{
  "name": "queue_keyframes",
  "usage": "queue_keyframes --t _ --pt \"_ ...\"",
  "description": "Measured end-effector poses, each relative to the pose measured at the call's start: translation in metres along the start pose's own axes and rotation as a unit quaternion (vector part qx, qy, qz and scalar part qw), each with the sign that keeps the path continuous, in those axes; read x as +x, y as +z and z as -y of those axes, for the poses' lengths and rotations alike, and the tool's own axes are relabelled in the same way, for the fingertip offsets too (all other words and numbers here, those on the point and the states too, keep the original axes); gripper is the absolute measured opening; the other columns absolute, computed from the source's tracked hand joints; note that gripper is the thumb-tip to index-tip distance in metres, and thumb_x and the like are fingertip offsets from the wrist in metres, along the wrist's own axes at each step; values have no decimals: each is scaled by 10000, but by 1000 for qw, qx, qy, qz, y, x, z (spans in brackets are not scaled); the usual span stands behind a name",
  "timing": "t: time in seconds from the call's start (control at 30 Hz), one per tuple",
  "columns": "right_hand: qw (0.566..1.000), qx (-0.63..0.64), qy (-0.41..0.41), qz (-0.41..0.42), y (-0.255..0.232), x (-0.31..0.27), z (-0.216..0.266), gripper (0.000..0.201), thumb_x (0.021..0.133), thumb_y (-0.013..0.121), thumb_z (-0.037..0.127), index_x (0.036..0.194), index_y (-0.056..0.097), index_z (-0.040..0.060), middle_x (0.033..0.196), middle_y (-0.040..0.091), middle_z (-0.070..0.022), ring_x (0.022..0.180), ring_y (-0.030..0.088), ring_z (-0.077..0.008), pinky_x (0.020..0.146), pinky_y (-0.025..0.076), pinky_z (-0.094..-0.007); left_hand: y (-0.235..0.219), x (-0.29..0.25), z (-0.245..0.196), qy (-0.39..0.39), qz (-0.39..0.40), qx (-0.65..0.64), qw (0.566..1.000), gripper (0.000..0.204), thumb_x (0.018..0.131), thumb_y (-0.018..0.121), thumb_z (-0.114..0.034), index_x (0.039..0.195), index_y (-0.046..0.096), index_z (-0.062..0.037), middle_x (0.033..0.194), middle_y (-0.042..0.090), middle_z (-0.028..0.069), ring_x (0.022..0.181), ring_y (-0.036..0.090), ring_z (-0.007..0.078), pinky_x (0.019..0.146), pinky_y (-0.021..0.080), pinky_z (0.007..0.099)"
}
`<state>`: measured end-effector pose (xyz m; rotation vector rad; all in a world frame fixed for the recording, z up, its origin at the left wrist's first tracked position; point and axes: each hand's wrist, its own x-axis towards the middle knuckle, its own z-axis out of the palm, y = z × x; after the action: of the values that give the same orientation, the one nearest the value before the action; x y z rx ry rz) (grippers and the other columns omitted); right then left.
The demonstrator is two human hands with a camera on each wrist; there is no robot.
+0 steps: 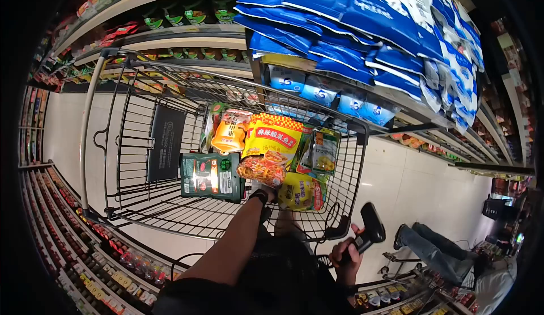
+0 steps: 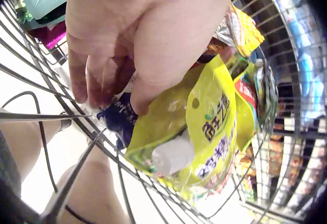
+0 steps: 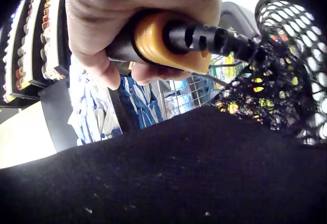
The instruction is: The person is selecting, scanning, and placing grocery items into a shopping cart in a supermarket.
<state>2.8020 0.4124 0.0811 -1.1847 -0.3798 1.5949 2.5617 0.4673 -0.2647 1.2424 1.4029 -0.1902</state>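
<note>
Inside the shopping cart (image 1: pixel 362 162), my left hand (image 1: pixel 269 193) reaches in beside a large yellow food bag (image 1: pixel 272 139), which partly hides it. The left wrist view shows the hand (image 2: pixel 138 30) with thumb and curled fingers around a dark blue and white packet (image 2: pixel 121 119). Touching that packet is a yellow-green pouch (image 2: pixel 212 117) with a white cap (image 2: pixel 173 155). Beyond the cart's near side, my right hand (image 1: pixel 347 254) grips the handle of a black scanner (image 1: pixel 371 227). The right wrist view shows this hand (image 3: pixel 143 4) around the handle's orange end (image 3: pixel 158 40), with a coiled cable.
A dark green pouch (image 1: pixel 211 176), an orange and white bag (image 1: pixel 231 130) and other packets lie in the cart. Blue and white bags (image 1: pixel 362 14) are stacked beyond it. Stocked shelves (image 1: pixel 85 252) run along the near side; a person in jeans (image 1: pixel 439 252) stands at the right.
</note>
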Motion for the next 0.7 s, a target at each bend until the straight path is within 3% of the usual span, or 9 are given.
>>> queue_keyframes --t 0.1,0.17,0.23,0.3,0.47,0.53,0.63,0.67,0.7 --pt "1000 -18 5 -5 -16 -22 -2 622 859 551 258 1360 226 87 703 467 -20 451 402 -108 314 307 -229 17 23 14 -12 -40 -6 999 670 819 456 -432 1414 228 -225 1330 437 147 1150 480 317 951 404 370" --pt "999 -46 -8 -16 -21 -31 1 617 870 534 261 1368 207 97 712 474 -20 468 409 -108 319 318 -232 73 79 47 2 -184 60 981 652 830 398 -518 1405 248 -250 1400 353 116 1236 396 289 1037 294 375" --pt "999 -39 -17 -26 -20 -35 -4 604 878 521 263 1369 208 102 720 476 -20 474 407 -107 322 319 -233 53 64 38 -44 -144 -25 988 692 816 414 -559 1399 270 -214 1440 284 87 1303 296 269 1079 209 402" --pt "999 -33 -26 -35 -20 -36 1 591 886 507 265 1371 208 106 728 479 -20 480 406 -105 325 319 -234 11 0 -8 -2 -197 -87 977 695 818 420 -560 1381 306 -168 1428 301 98 1294 311 271 1083 197 414" --pt "998 -53 -23 -12 -9 -32 6 546 908 472 260 1370 221 115 753 487 -21 485 389 -102 336 304 -224 4 -21 -3 -7 -261 27 965 605 822 474 -457 1308 405 -103 1375 381 129 1268 355 268 1066 251 374" --pt "998 -61 -23 8 -6 -20 5 518 917 455 245 1361 230 102 750 485 -19 483 385 -99 337 298 -221 -7 -23 17 1 -129 1 992 569 773 513 -481 1191 501 -96 1236 481 134 1146 444 266 970 327 377" --pt "997 -55 -8 57 7 -6 0 491 918 451 242 1337 251 82 693 469 -28 456 384 -96 336 286 -216 -29 -40 48 3 67 -35 997 541 699 573 -518 1015 645 -85 1028 631 141 964 578 263 826 440 383" --pt "996 -45 1 76 14 2 -2 485 917 454 243 1330 258 81 680 462 -29 457 388 -96 338 285 -214 -46 -56 44 75 60 -100 990 486 674 614 -485 884 660 -49 823 654 133 772 612 220 692 472 351" --pt "995 -31 9 98 23 11 -5 479 915 457 244 1323 265 81 667 454 -29 458 392 -96 340 285 -211 -66 -72 38 5 43 -90 995 377 742 586 -396 843 651 -39 755 637 107 691 594 193 658 461 329"
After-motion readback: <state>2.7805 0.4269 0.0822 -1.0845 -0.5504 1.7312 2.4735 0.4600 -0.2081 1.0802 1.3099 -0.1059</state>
